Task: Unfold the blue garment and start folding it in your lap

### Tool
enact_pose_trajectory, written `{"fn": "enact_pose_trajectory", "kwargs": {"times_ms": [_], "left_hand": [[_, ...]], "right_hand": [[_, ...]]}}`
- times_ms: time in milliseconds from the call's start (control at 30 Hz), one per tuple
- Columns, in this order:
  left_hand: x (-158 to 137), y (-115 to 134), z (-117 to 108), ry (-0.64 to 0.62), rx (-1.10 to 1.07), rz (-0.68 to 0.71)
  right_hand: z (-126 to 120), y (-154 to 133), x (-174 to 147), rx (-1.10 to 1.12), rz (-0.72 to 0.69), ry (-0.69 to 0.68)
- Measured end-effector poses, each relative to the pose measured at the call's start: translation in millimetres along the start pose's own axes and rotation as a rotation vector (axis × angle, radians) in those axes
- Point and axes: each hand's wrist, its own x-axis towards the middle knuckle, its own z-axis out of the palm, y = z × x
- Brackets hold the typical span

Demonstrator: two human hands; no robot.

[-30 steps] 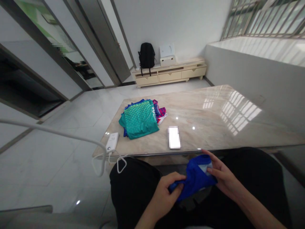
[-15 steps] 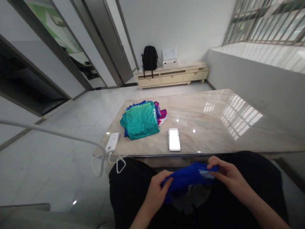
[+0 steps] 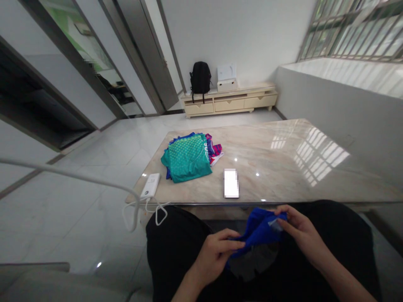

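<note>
Bench (image 3: 283, 147): glossy beige marble top, window light reflected on its right part
Folded clothes (image 3: 188, 157): teal piece on top, near the left end
Power bank (image 3: 150, 185): white, at the left near corner
Phone (image 3: 231, 183): flat, near the front edge

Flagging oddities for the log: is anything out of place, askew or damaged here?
Little stands out. The folded pile of clothes lies slightly askew, with a pink piece poking out. The white power bank sits at the table edge, its cable dangling. No damage shows.
</note>
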Motion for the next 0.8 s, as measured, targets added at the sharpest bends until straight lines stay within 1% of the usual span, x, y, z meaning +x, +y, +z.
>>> {"fn": "enact_pose_trajectory", "kwargs": {"times_ms": [133, 267, 400, 500, 633, 733, 800], "left_hand": [[5, 7, 2, 0.0, -0.074, -0.135], [7, 8, 6, 0.027, -0.108, -0.192], [7, 4, 8, 0.078, -0.099, -0.205], [6, 2, 6, 0.083, -0.101, -0.198], [1, 0, 2, 0.029, -0.079, -0.19], [-1, -1, 1, -0.016, -0.063, -0.18], [-1, -2, 2, -0.021, -0.06, -0.17]], "right_hand": [[-2, 1, 1, -0.036, -0.038, -0.005], [-5, 4, 4, -0.05, -0.036, -0.049], [-2, 3, 7, -0.011, -0.039, -0.026], [2, 0, 10, -0.032, -0.013, -0.052], [7, -7, 14, -0.054, -0.001, -0.021], [8, -12, 17, -0.095, -0.028, -0.009], [6, -15, 19, -0.149, -0.059, -0.004]]}}
